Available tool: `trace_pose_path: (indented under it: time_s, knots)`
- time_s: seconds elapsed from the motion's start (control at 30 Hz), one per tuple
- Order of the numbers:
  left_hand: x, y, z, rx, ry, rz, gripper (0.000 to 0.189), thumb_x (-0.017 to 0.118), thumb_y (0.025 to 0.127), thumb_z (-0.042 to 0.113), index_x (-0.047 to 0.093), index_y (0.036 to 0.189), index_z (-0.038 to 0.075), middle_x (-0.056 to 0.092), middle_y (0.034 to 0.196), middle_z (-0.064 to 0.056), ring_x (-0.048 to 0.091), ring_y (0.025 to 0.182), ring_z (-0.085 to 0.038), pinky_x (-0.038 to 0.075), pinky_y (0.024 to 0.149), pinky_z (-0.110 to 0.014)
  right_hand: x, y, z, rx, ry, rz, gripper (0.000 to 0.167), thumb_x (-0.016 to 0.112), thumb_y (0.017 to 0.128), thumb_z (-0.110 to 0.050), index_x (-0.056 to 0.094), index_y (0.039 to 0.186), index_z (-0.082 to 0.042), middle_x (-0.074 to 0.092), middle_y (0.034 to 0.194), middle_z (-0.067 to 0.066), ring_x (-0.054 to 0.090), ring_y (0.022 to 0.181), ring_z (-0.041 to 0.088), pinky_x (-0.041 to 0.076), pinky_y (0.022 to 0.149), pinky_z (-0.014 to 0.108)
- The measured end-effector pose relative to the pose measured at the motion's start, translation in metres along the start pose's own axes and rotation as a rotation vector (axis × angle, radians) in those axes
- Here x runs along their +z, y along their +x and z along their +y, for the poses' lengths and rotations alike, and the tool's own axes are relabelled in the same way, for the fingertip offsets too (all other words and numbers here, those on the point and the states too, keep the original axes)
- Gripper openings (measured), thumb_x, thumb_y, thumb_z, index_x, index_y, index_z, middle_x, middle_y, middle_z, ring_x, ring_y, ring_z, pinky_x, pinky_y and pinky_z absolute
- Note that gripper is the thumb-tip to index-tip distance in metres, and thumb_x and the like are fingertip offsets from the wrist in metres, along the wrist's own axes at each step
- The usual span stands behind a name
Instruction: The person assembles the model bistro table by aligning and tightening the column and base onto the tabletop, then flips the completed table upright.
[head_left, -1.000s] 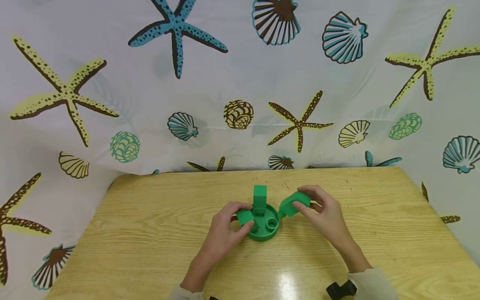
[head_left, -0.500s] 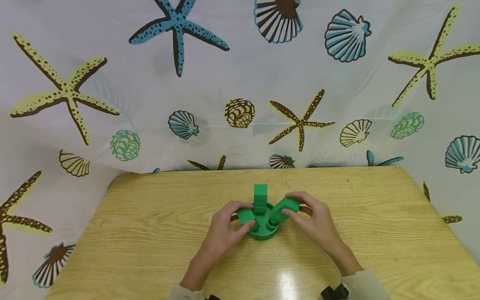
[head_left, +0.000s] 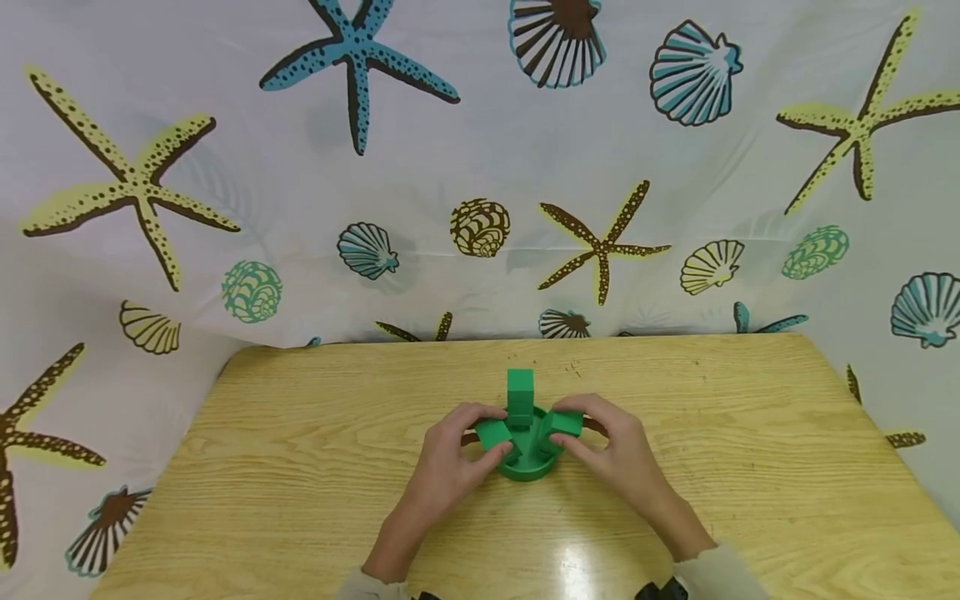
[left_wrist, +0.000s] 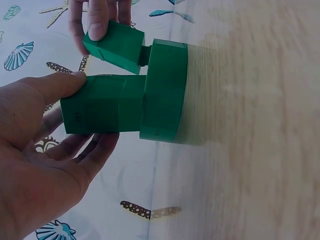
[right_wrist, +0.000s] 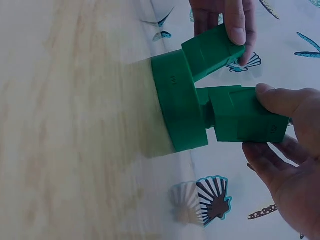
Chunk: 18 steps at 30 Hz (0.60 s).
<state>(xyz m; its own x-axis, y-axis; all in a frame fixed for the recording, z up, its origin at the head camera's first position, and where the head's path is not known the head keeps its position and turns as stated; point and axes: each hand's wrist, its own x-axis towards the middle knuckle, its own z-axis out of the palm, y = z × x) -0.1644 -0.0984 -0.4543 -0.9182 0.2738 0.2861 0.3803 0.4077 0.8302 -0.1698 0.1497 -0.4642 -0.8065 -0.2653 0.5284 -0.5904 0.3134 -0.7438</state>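
A shallow round green base [head_left: 527,476] sits on the wooden table, its outer wall [left_wrist: 165,95] plain in the left wrist view. My left hand [head_left: 448,458] pinches a green block [head_left: 492,432] between thumb and fingers; it meets the base on the left and leans outward. On the right, my right hand [head_left: 628,462] grips a second green block [right_wrist: 247,115] by its outer end. A narrow neck [right_wrist: 207,115] shows between that block and the base; its tip is hidden inside the rim. At the back of the base a third green block [head_left: 521,387] stands upright, untouched.
The wooden table [head_left: 315,450] reaches out on both sides of the base. Behind it hangs a white cloth [head_left: 420,183] printed with shells and starfish. A dark wrist strap piece [head_left: 662,590] shows near the right sleeve [head_left: 720,575].
My right hand has brought its block left and inward, from beyond the rim to over the base's round socket, turning it more upright. The left hand has kept its hold and place.
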Motion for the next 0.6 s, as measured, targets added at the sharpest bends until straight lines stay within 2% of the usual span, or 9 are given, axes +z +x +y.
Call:
trace_pose_path:
  time_s: [0.2,0.3,0.43,0.6]
  knots:
    - [0.001,0.000,-0.001,0.015,-0.006,0.013,0.035,0.083,0.088,0.007,0.071,0.121,0.010,0.067,0.117,-0.004,0.067,0.108,-0.021,0.060,0.086,-0.044,0.001,-0.001,0.000,0.008,-0.018,-0.010,0.033,0.083,0.087,-0.006,0.071,0.118,-0.004,0.072,0.116,0.005,0.069,0.109,0.024,0.060,0.087,0.041]
    - [0.001,0.001,-0.002,0.027,-0.010,0.019,0.035,0.083,0.087,0.007,0.071,0.121,0.009,0.067,0.117,-0.003,0.068,0.108,-0.021,0.060,0.086,-0.042,-0.001,0.000,0.000,0.004,-0.013,-0.036,0.033,0.082,0.089,-0.007,0.071,0.120,-0.003,0.071,0.121,0.006,0.068,0.112,0.023,0.060,0.087,0.040]
    - [0.001,0.001,-0.003,0.037,-0.016,0.020,0.035,0.083,0.088,0.009,0.071,0.121,0.008,0.067,0.118,-0.003,0.068,0.108,-0.021,0.060,0.086,-0.040,-0.007,0.001,-0.001,0.003,0.034,-0.105,0.036,0.077,0.093,-0.006,0.070,0.128,-0.006,0.065,0.135,0.010,0.064,0.122,0.024,0.059,0.089,0.040]
    - [0.000,0.000,-0.003,0.011,-0.034,0.016,0.035,0.083,0.088,0.008,0.072,0.121,0.011,0.067,0.118,-0.001,0.067,0.109,-0.019,0.060,0.086,-0.040,-0.017,0.000,-0.003,0.022,0.090,-0.207,0.040,0.071,0.096,-0.001,0.066,0.136,-0.005,0.059,0.142,0.015,0.059,0.129,0.030,0.057,0.095,0.042]
